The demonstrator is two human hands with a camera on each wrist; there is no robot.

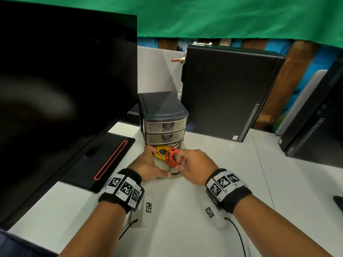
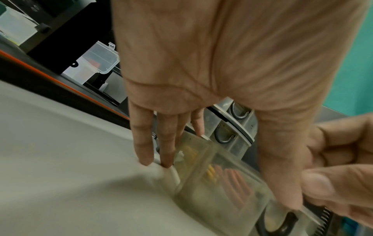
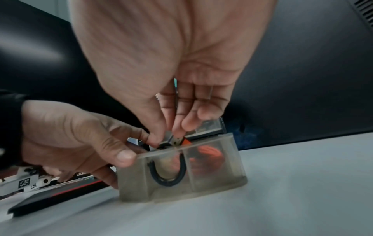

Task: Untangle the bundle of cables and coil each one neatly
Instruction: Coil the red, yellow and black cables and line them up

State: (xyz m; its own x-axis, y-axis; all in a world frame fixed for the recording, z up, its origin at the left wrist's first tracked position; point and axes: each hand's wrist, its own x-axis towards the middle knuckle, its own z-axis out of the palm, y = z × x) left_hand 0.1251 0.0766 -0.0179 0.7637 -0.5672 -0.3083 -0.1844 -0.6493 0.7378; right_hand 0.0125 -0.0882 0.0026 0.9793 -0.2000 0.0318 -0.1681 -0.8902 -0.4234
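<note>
The bottom drawer of a small grey drawer unit is pulled out on the white desk. A yellow cable coil and an orange cable coil lie in it, touching. My left hand holds the drawer's left front corner, thumb on the front rim. My right hand pinches the orange cable's metal plug over the drawer's front edge. Through the clear drawer the orange cable shows blurred. In the left wrist view the drawer holds the yellow cable and orange cable.
A big black monitor fills the left, its stand base beside my left hand. A black computer tower stands behind the drawer unit, another black case at the right. White desk stretches to the right.
</note>
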